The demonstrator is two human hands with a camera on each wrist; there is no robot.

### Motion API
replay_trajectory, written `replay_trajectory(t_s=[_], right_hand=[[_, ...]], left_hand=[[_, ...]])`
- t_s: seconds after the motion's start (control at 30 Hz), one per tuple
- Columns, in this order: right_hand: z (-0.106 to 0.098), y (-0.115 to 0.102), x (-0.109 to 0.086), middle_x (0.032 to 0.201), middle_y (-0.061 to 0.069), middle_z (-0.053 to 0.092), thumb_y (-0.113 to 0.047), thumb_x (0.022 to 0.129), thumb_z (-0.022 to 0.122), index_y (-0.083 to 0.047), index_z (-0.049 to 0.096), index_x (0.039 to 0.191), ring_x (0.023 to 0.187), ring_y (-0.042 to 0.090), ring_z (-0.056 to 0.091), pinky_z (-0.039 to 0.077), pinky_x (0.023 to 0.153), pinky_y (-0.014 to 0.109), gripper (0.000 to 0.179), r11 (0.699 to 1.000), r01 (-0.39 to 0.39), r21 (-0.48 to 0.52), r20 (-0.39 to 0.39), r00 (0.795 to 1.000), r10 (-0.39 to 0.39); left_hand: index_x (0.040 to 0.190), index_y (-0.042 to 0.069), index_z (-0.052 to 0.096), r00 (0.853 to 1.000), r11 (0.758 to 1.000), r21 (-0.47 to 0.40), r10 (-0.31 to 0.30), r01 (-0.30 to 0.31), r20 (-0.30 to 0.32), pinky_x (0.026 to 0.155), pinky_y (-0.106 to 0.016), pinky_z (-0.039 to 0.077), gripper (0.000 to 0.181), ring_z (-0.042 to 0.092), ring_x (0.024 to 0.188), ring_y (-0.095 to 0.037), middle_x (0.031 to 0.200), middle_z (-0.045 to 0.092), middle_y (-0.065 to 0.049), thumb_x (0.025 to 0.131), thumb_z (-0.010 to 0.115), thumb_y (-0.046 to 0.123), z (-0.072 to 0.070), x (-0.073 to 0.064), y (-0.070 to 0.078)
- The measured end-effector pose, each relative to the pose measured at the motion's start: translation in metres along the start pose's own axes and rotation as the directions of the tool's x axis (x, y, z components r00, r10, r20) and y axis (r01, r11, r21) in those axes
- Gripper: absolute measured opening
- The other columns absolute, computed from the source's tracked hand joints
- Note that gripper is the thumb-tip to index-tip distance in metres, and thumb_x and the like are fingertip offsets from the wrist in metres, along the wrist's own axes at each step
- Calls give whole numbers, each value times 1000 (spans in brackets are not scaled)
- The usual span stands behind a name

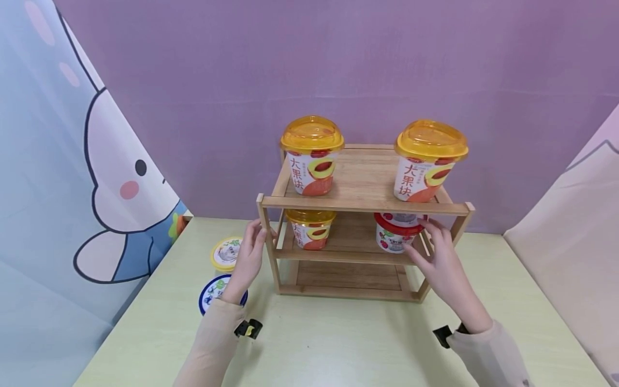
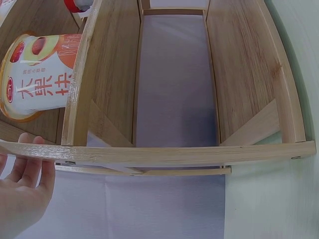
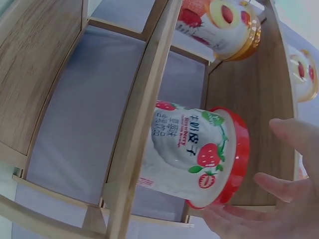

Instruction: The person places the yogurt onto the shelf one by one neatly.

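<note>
A two-handled-looking wooden rack [image 1: 358,204] with stacked shelves stands on the table. At its left post my left hand [image 1: 250,252] has its fingers [image 2: 32,169] behind the post, with fingertips showing past its edge. On the middle shelf, at the right, is a strawberry yogurt cup [image 3: 194,154] with a red rim [image 1: 399,226]. Beside this cup my right hand [image 1: 442,263] spreads its fingers, some close to or touching the rim. A yellow-lidded peach cup [image 1: 311,231] sits at the left of that shelf.
Two larger peach cups with yellow domed lids, one left [image 1: 311,161] and one right [image 1: 427,166], stand on the top shelf. Left of the rack are a yellow-rimmed cup [image 1: 224,253] and a blue-rimmed cup [image 1: 211,293] on the pale table [image 1: 338,344]. A purple cloth [image 1: 232,134] hangs behind.
</note>
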State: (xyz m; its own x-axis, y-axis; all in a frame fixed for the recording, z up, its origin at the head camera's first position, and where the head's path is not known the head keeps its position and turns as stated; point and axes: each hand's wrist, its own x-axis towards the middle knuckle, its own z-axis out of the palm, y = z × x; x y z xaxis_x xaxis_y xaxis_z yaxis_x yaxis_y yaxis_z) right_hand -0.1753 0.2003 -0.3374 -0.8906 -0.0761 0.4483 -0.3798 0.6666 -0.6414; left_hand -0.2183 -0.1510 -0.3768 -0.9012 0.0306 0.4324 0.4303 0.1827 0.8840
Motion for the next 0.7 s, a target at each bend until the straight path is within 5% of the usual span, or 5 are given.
replay_trajectory(t_s=[0.23, 0.43, 0.5, 0.6, 0.7], right_hand=[[-5, -2, -11, 119, 20, 45, -5, 81, 63, 4, 45, 120, 110, 34, 41, 36, 87, 50, 43, 995, 97, -36, -141, 985, -101], [-12, 6, -19, 105, 18, 56, 6, 78, 61, 5, 57, 106, 100, 2, 47, 35, 84, 11, 29, 980, 195, -39, -327, 924, -197], [-14, 10, -21, 99, 13, 58, 10, 77, 59, 6, 59, 102, 94, -6, 46, 36, 81, 8, 26, 975, 220, -12, -375, 903, -208], [-18, 15, -23, 92, -5, 59, 11, 77, 58, 7, 60, 97, 86, -9, 49, 37, 78, 8, 21, 981, 191, 32, -419, 894, -160], [-22, 19, -25, 88, -22, 56, 6, 80, 57, 6, 61, 95, 81, -10, 52, 37, 75, 7, 15, 993, 82, 89, -440, 897, -35]], left_hand=[[124, -2, 34, 1000, 1000, 1, 0, 0, -2, 93, -40, 35, 35, 51, 98, -29, 97, 53, -14, 97, 32, 21, 0, 0, -1], [123, -2, 35, 1000, 1000, 7, 7, -7, 0, 93, -42, 35, 32, 50, 99, -31, 100, 52, -21, 97, 31, 17, 0, 0, -1], [123, -3, 34, 1000, 1000, 5, 6, -6, 1, 93, -43, 35, 33, 50, 99, -32, 100, 52, -23, 97, 31, 16, 0, 1, -1], [124, -3, 34, 1000, 1000, 8, -1, 1, 5, 92, -43, 35, 33, 50, 99, -32, 99, 52, -21, 97, 31, 18, 0, 1, -1], [123, 0, 35, 1000, 1000, 12, -8, 8, 3, 90, -41, 37, 33, 50, 98, -30, 97, 52, -16, 97, 32, 20, 0, 0, -1]])
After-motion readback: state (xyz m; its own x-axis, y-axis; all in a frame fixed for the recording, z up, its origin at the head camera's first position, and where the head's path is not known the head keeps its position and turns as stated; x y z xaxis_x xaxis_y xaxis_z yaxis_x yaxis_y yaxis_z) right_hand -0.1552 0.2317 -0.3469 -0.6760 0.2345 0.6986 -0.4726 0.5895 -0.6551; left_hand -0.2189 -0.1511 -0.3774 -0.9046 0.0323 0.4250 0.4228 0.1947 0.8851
